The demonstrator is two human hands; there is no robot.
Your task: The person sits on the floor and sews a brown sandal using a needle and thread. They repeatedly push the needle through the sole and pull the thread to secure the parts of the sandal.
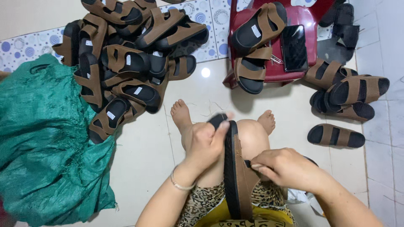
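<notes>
We see bare floor (143, 164) between sack (46, 143) left, sandal pile (126, 59) far-left, stool (290, 42) far.

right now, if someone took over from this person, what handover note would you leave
Left hand: grips the toe end of a brown-and-black sandal held on edge over the knees.
Right hand: pinches at the sandal's brown strap.
Heap of like sandals at left by a green sack; two on the red stool beside a phone; several on the floor at right.
Which piles are finished cannot be told.
</notes>
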